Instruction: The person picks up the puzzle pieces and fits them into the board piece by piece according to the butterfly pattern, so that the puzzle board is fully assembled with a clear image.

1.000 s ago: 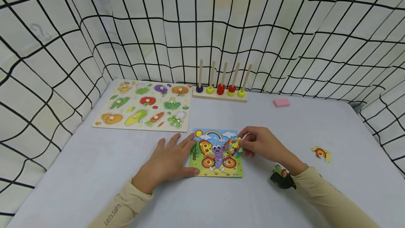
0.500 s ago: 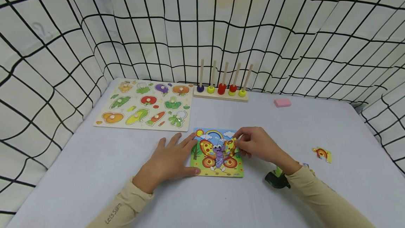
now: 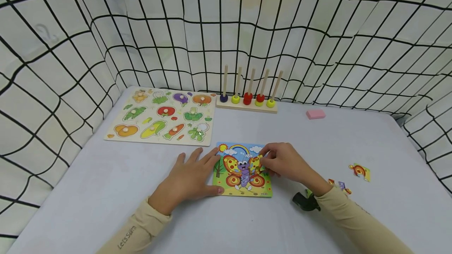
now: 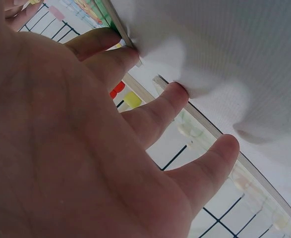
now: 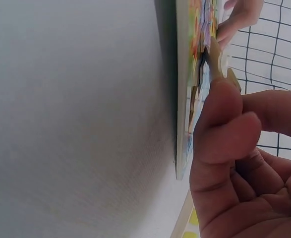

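Note:
A butterfly jigsaw board [image 3: 243,192] lies in front of me on the white table. My left hand [image 3: 187,181] rests at its left side, fingers spread and thumb on the lower left corner. At the right side, my right hand [image 3: 287,162] pinches a yellow, red-dotted jigsaw piece [image 3: 256,164] between thumb and fingers, over the butterfly's right wing. Seen from the right wrist, the piece [image 5: 215,59] is tilted edge-on at the board's surface, and the fingertips hide part of it. In the left wrist view, the spread fingers [image 4: 200,173] show from the palm side.
A vegetable peg puzzle [image 3: 159,128] lies at the back left. Beside it stands a bead rack [image 3: 243,107] with upright pegs. A pink block [image 3: 315,114] and loose jigsaw pieces [image 3: 361,171] lie to the right. Black netting [image 3: 219,22] surrounds the table's back and sides.
My right hand has moved slightly left with the jigsaw piece, from the board's right edge onto the wing. Loose pieces near the right sleeve show more now. The left hand keeps its place.

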Demonstrator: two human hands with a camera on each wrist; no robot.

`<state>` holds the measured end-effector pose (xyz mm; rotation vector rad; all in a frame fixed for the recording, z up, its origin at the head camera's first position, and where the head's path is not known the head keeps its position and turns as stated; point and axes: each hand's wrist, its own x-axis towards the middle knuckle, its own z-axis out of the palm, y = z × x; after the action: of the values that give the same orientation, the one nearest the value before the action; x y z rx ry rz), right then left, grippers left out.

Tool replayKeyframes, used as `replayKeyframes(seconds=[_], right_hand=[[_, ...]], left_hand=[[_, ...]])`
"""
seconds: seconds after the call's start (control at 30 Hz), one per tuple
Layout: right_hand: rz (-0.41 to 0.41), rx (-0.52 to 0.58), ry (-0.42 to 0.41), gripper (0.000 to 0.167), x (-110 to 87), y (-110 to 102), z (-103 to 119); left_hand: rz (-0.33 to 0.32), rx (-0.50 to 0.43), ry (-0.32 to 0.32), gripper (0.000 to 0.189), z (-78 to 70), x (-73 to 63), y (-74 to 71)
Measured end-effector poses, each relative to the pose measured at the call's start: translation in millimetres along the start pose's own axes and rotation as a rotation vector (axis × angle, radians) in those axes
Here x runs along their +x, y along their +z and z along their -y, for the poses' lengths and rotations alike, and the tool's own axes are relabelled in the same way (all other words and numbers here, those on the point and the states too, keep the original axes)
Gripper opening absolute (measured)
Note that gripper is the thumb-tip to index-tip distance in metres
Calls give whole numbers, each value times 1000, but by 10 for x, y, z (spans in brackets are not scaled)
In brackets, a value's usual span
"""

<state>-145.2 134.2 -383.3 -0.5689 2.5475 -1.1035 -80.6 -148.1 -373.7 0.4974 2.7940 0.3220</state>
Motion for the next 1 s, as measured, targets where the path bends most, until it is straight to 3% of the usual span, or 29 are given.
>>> replayKeyframes(seconds=[0.37,0.63,1.0], right_hand=[[-30,-148,21,15,32,77,28],[-72,-247,103,16,34,142,124],[-50,-256,126,16,5,149,170]], left_hand=[[15,-5,-6,94,-6,-13,-14],[10,-1,3,93,-5,-4,-11],[14,5,3,93,-8,-6,-20]])
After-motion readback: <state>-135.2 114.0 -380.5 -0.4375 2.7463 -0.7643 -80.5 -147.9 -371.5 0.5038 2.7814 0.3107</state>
